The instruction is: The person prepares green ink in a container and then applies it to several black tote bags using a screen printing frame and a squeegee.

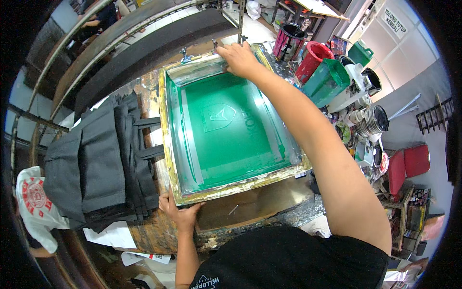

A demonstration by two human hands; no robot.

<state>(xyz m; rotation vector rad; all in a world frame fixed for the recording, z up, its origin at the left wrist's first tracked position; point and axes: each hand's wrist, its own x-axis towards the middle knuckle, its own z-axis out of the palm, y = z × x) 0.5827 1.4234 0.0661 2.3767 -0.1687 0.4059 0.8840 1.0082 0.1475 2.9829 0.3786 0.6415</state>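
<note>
A screen printing frame [169, 159] with a worn, yellowish rim lies on the worktable in front of me. Its green mesh [226, 144] carries a shield-shaped outline and is wet-looking along the edges. My right hand [239, 60] reaches across to the far end, its fingers closed over a squeegee [199, 71] that rests along the far inner edge. At the near left corner, my left hand [182, 212] grips the frame's rim from below, thumb toward the right. Two black straps [149, 123] stick out from under the frame's left side.
Black fabric bags [91, 164] are piled at the left, beside a white printed cloth [36, 207]. Metal clamps [185, 55] stand behind the frame. Paint-smeared containers, including a red bucket [313, 60] and a green jug [327, 82], crowd the right. A metal rack [62, 91] runs along the far left.
</note>
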